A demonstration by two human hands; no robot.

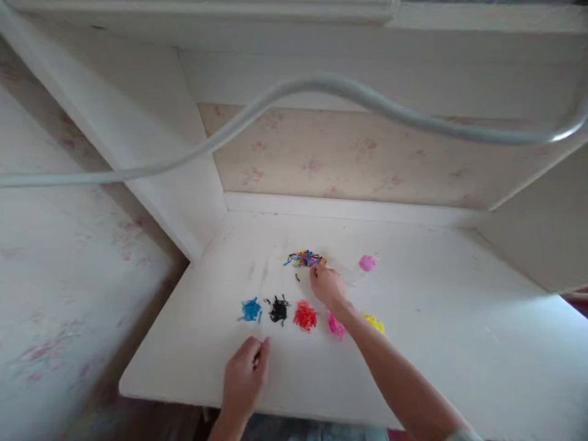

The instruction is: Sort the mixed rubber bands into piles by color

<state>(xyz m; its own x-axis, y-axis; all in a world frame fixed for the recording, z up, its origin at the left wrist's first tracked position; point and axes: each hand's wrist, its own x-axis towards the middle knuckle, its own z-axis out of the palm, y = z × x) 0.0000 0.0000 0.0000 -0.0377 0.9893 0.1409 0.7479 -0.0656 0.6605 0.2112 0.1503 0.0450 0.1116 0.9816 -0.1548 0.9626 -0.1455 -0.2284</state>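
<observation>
My right hand [327, 286] reaches to the near right edge of a mixed pile of small, thin, coloured strands [305, 258] that look like rubber bands. Its fingers are pinched together, and their tips are hidden from me. Below the sorted piles, my left hand [243, 375] is curled closed over the desk; whatever it may hold does not show. Across the desk run a blue pile [250, 310], a black pile [278, 310], a red pile [305, 316], a pink pile [336, 327] and a yellow pile [374, 323]. My right forearm passes between the pink and yellow ones, partly covering them.
A light pink clump [368, 263] lies right of the mixed pile, near a faint clear film. One dark strand [297, 277] lies alone. A pale cable [321, 84] crosses the upper view. White panels flank the white desk [459, 331], with flowered wallpaper behind.
</observation>
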